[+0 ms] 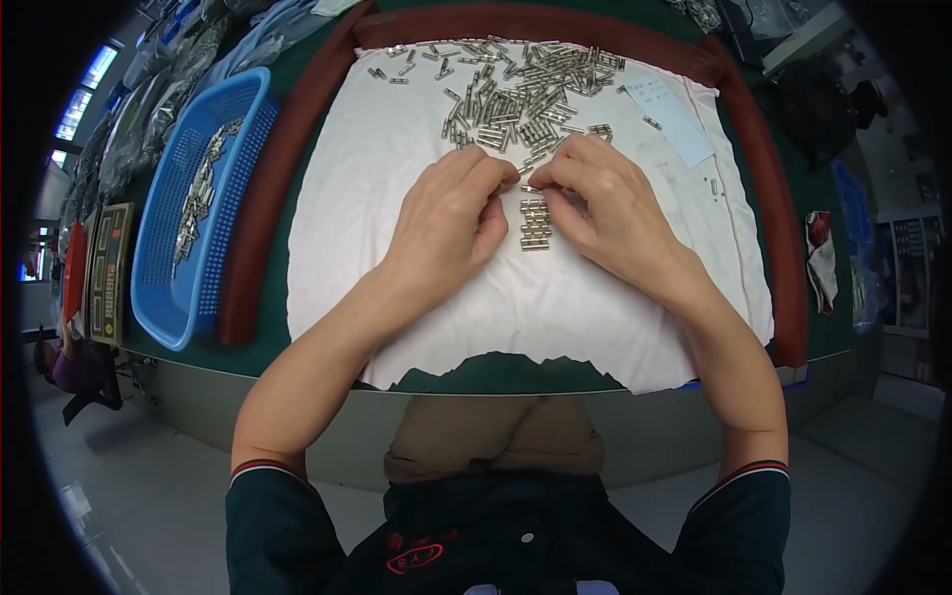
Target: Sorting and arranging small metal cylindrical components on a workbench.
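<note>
A column of small, shiny metal cylinders [535,238], laid side by side, rests on the white cloth [426,337] between my hands. My left hand [446,213] is closed, its fingertips drawn together at the top of this column. From the other side my right hand [610,203] pinches with thumb and forefinger by the topmost cylinder [531,187]. Its fingertips partly cover that piece. Whatever the left fingertips hold is hidden. Beyond the hands spreads a loose heap of similar metal cylinders [516,99], some lined up in small groups.
A dark red padded border [260,218] frames the cloth at the left, back and right. Left of it stands a blue plastic basket [164,288] with more metal pieces. A pale blue paper slip [684,134] lies at the back right. Plastic-wrapped bundles [164,109] fill the far left.
</note>
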Motion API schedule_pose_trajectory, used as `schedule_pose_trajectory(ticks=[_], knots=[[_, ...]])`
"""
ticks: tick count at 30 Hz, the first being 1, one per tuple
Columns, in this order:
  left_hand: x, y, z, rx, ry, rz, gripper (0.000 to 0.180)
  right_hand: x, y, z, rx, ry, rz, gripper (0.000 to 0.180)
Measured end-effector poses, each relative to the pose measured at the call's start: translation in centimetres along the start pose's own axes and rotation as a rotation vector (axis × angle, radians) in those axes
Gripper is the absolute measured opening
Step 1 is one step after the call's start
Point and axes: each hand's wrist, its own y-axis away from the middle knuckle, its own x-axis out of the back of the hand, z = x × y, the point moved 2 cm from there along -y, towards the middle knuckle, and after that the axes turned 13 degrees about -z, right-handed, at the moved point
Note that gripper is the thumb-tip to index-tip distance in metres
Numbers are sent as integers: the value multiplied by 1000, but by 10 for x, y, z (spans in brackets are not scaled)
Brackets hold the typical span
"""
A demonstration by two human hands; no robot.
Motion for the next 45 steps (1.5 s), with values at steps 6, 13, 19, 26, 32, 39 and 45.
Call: schedule_pose_trajectory(ticks=[6,13,19,26,32,39,45], knots=[[-1,2,2,-39,-40,-13,17,12,3,-2,10,-82,8,6],[9,8,12,-103,-96,-60,14,22,7,-6,21,-143,-203,7],[5,8,14,-149,-88,-105,14,16,7,-7,56,-101,-267,6],[11,10,14,-190,-87,-106,18,20,8,-5,107,-123,-219,4],[20,15,17,-330,-176,-203,29,26,9,-11,203,-101,-181,11],[22,18,21,-306,-223,-335,43,26,14,-20,179,51,-289,6],[25,18,21,-310,-176,-395,47,27,15,-22,176,56,-326,5]])
